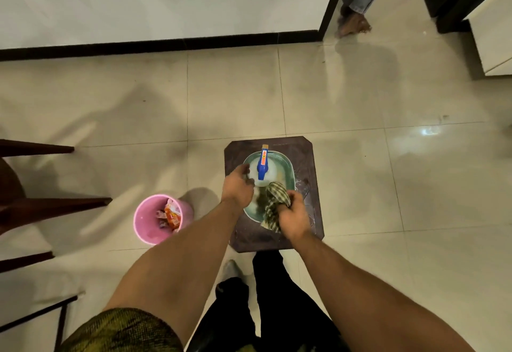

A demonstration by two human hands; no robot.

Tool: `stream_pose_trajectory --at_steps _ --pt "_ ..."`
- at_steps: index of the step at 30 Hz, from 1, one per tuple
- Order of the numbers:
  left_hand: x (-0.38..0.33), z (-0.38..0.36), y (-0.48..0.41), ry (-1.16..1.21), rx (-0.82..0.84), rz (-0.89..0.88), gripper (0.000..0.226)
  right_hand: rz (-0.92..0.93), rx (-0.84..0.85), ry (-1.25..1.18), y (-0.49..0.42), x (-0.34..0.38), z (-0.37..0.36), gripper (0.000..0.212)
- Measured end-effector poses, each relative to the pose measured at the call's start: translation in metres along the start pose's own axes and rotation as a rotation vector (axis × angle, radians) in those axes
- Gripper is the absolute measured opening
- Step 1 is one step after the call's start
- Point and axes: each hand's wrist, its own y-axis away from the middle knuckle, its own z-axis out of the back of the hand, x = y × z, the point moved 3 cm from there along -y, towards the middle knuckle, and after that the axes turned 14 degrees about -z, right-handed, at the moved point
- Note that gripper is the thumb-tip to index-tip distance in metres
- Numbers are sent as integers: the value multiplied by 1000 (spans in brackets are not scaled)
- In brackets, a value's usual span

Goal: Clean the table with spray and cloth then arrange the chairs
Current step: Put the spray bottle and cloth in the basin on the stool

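My right hand [294, 220] gripped the checked cloth [274, 199] over the teal basin [288, 174] on the worktop [304, 157]; my left hand [238, 185] sat at its rim, grip unclear. The spray bottle [263, 164] lay inside, label unreadable.

Small dark desk [304, 152] stands on tiled floor [360, 96] w/ teal basin [286, 160] on top, pink bin [146, 229] on floor near desk's left.

home interior, glossy floor tiles [346, 96]; pink wastebin [151, 229], wooden chair legs [55, 204]
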Motion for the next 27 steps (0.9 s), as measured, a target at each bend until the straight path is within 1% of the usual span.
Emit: stream_pose_trajectory --at_steps 1,3,5,7,9,10,13,15,17,19,20,21,22,23,24,26,27 --pt "2 2 14 29 -43 9 39 -42 5 -110 6 2 -3 33" --pt "3 -4 38 105 -66 -4 27 -162 55 -383 17 1 -6 27" --pt "4 -12 56 219 -61 13 25 -303 180 -619 29 0 -5 29" --pt "3 -8 72 300 -94 19 26 -368 332 -772 46 -3 -4 39" --pt "4 2 81 377 -146 14 21 -345 432 -816 61 -7 -1 42" --pt "5 6 83 421 -136 8 20 -320 478 -799 66 -9 0 43" --pt "7 22 96 448 18 -119 39 -277 553 -658 84 -15 -3 46" --pt "3 28 102 396 145 -216 44 -287 506 -550 84 -20 -6 46" --pt "-5 36 111 243 228 -293 36 -307 455 -473 88 -23 -7 46" --pt "-8 44 115 76 225 -352 21 -324 425 -428 96 -22 -8 40" --pt "-8 47 116 31 214 -360 15 -308 381 -379 100 -20 -7 33" --pt "-9 51 120 7 209 -369 13 -257 292 -294 102 -19 -6 22" --pt "-9 53 122 -12 209 -376 12 -164 190 -169 98 -16 -2 16" --pt "-10 56 127 -35 207 -391 12 -37 92 -24 100 -13 0 22" --pt "-11 58 129 -53 201 -403 13 62 30 93 100 -9 -1 26" --pt "-13 63 135 -97 176 -434 20 198 18 180 105 -3 -4 23" --pt "-13 65 138 -121 172 -446 24 218 43 189 108 -2 -4 16"
